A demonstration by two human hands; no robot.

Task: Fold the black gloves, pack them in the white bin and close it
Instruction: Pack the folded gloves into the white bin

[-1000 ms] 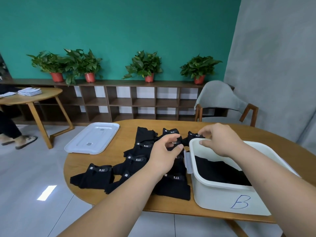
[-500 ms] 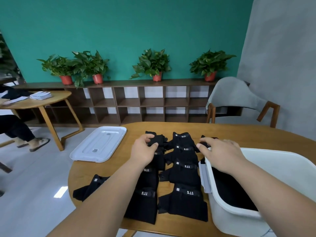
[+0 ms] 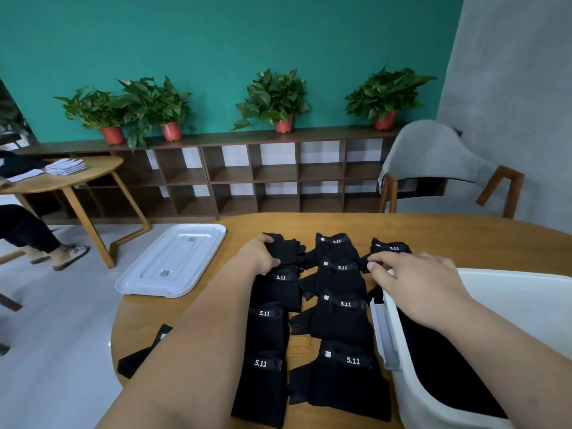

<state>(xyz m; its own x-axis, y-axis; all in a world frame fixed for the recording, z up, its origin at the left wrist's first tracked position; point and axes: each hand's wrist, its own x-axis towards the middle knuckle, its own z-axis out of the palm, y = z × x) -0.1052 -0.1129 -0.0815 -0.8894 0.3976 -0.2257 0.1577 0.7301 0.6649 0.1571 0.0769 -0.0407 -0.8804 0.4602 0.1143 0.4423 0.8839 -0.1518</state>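
Several black gloves (image 3: 339, 323) with white "5.11" labels lie in two rows on the round wooden table (image 3: 433, 233). My left hand (image 3: 258, 257) grips the far glove of the left row (image 3: 286, 250), fingers curled round its edge. My right hand (image 3: 411, 280) hovers over the corner of the white bin (image 3: 526, 292), fingertips reaching a small glove at the far right (image 3: 391, 247); whether they pinch it I cannot tell. Black fabric lies inside the bin (image 3: 445, 363).
The bin's white lid (image 3: 173, 263) lies flat at the table's left edge. A grey chair (image 3: 439, 168) stands behind the table. A second table (image 3: 62, 181) and a seated person's legs (image 3: 28, 233) are at the left. Shelves with potted plants line the green wall.
My left hand moved from the middle gloves to the far glove of the left row and took hold of it. The view shifted closer and left; the bin now sits at the right edge.
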